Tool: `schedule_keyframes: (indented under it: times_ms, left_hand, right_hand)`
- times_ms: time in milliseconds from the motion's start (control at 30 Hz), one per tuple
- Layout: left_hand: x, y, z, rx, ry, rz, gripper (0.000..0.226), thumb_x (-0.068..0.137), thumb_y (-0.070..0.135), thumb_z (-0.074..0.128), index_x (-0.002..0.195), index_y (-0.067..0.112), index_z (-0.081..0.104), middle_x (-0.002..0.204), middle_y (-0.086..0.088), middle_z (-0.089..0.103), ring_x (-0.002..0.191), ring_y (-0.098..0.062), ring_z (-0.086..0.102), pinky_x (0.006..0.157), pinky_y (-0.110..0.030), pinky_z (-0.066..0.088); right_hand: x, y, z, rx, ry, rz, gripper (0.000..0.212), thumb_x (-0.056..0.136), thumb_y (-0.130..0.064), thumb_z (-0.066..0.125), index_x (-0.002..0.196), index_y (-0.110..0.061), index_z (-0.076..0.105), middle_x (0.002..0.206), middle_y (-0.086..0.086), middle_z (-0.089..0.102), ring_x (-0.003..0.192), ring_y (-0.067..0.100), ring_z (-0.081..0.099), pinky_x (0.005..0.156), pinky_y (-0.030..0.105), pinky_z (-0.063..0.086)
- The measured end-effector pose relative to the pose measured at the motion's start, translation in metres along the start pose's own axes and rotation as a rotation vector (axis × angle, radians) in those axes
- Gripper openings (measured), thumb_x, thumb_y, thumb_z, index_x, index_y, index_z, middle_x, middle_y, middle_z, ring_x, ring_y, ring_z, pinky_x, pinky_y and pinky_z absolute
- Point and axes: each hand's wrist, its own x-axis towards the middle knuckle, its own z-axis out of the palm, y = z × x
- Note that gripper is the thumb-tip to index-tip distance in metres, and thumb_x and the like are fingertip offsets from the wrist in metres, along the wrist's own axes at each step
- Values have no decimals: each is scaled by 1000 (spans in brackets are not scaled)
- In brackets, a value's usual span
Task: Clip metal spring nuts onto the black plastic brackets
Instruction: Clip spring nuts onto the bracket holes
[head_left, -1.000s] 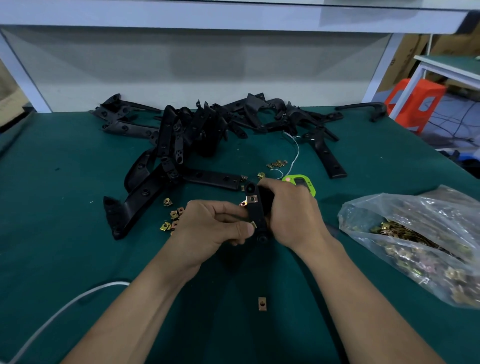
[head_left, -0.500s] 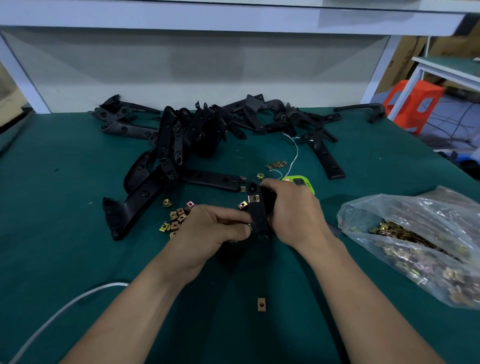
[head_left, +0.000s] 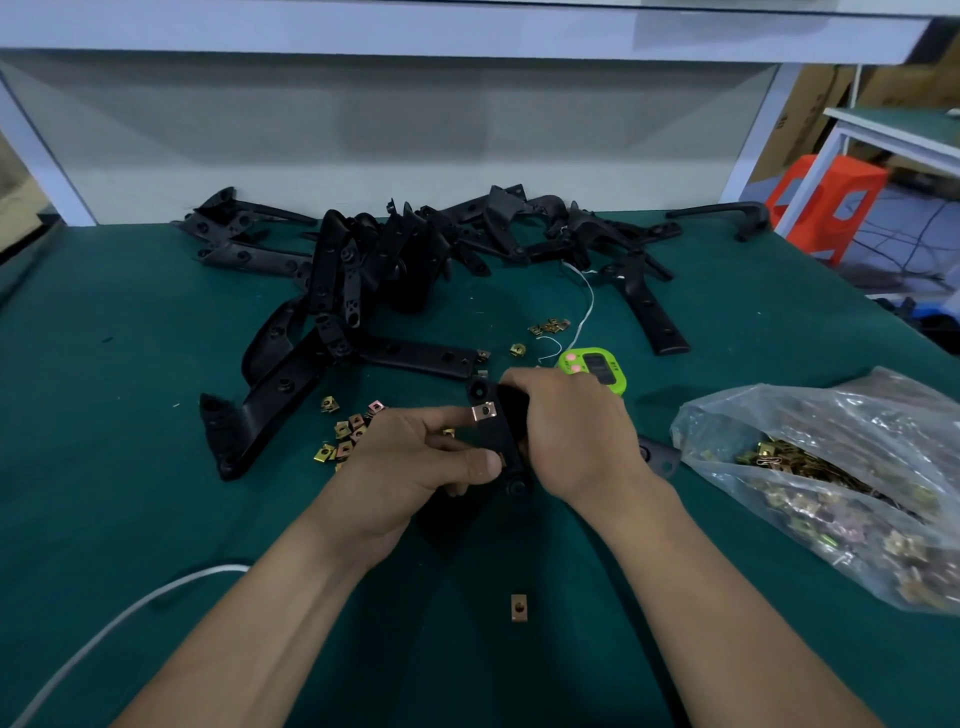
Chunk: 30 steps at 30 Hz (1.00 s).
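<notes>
Both forearms reach in from the near edge and meet above the green tabletop (head_left: 104, 467). The right hand (head_left: 571, 431) is back-up, fingers curled round a black bracket (head_left: 501, 441) held roughly upright between the hands. On the left hand (head_left: 415, 462), the index fingertip touches a spring nut (head_left: 484, 412) seated near the bracket's top; the thumb presses lower down and the other fingers are curled. Loose nuts (head_left: 348, 434) lie just left of the hands. The bracket pile (head_left: 363, 270) is behind them and the nut bag (head_left: 831, 478) to the right.

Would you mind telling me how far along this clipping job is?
Done: one spring nut sits clipped on the held bracket. In hand: left hand and right hand grip that bracket. Remaining: the bracket pile behind looks mostly unclipped; loose nuts and a full bag wait.
</notes>
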Motion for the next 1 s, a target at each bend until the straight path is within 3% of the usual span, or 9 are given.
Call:
schedule_keyframes:
  times_ms: [100, 300, 500, 600, 667, 767, 833, 900, 1000]
  left_hand:
    - [-1, -1, 1, -47, -10, 10, 40, 62, 11, 85, 101, 7, 79, 70, -8, 66, 53, -11, 48, 52, -17, 44]
    - [1, -6, 0, -87, -27, 76, 40, 55, 21, 97, 92, 21, 83, 63, 0, 66, 50, -7, 51, 52, -16, 46]
    - [4, -2, -5, -93, -94, 215, 98, 42, 51, 99, 95, -21, 59, 78, -20, 64, 71, -27, 55, 63, -26, 47]
    - [2, 1, -5, -92, -128, 251, 104, 44, 55, 98, 96, -25, 55, 85, -26, 59, 80, -35, 50, 70, -37, 41]
    - [0, 3, -3, -75, -124, 266, 103, 47, 59, 95, 90, -26, 55, 80, -25, 57, 75, -33, 48, 67, -34, 40]
    - [-1, 5, -2, -63, -102, 281, 104, 46, 64, 93, 84, -25, 55, 70, -15, 53, 62, -22, 44, 55, -20, 37]
    - [-2, 6, -2, -59, -96, 289, 105, 43, 66, 92, 81, -24, 55, 67, -12, 54, 57, -15, 45, 52, -17, 36]
    - [-3, 6, -1, -42, -75, 290, 108, 39, 69, 92, 80, -24, 56, 70, -18, 57, 60, -21, 45, 51, -18, 35]
    - [-4, 5, -2, -44, -59, 287, 109, 35, 66, 94, 79, -26, 56, 75, -23, 61, 67, -27, 53, 53, -19, 43]
  right_hand:
    - [-1, -6, 2, 18, 2, -20, 32, 76, -8, 64, 89, -36, 58, 81, -6, 64, 82, 28, 62, 61, 31, 32]
    - [-1, -7, 8, 122, -30, 29, 48, 71, -8, 75, 107, -37, 63, 86, -4, 67, 88, 32, 64, 66, 30, 39]
    - [1, -16, 14, 270, -17, 11, 40, 72, -24, 83, 104, -31, 60, 81, -3, 70, 73, 19, 60, 70, 40, 56]
    - [-4, -25, 10, 275, -34, -50, 22, 75, -28, 67, 81, -37, 48, 70, -6, 63, 72, 24, 63, 61, 38, 52]
    - [-9, -33, 5, 233, -82, -99, 24, 73, -30, 59, 74, -38, 37, 70, -9, 56, 73, 24, 62, 60, 31, 43]
    - [-13, -39, -6, 237, -137, -132, 29, 79, -23, 66, 85, -34, 40, 76, -11, 55, 79, 28, 64, 64, 28, 38]
    - [-18, -38, -14, 273, -143, -181, 21, 83, -18, 67, 94, -23, 50, 82, 0, 61, 84, 36, 63, 68, 33, 41]
    - [-24, -38, -20, 306, -114, -238, 28, 88, -13, 67, 114, -8, 60, 97, 13, 67, 93, 42, 61, 80, 43, 44]
    - [-30, -37, -23, 293, -130, -267, 44, 91, -8, 65, 133, -1, 55, 110, 19, 66, 103, 43, 58, 92, 51, 40]
